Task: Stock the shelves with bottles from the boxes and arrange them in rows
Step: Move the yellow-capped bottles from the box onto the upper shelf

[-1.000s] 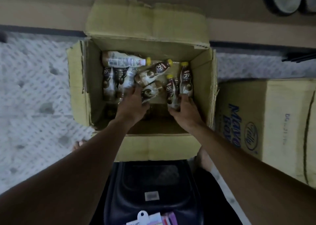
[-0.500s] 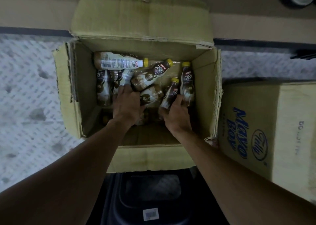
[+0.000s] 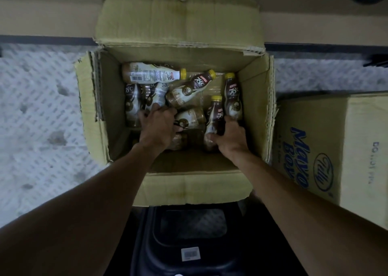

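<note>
While hands (image 3: 157, 126) (image 3: 232, 141) grip bottles (image 3: 214, 116), box (image 3: 257, 107) wall close (near floor bare)

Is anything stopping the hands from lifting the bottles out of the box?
Nothing visible. The box is open on top. The right hand grips a brown bottle and the left hand lies on the loose bottles beside it. The shelf is out of view.

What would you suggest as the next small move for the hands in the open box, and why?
Probably lift the right hand straight up with the yellow-capped bottle it grips round the lower body: nothing lies over that bottle, so it should come out cleanly. The left hand rests on the jumbled bottles; whether it holds one is unclear.
</note>
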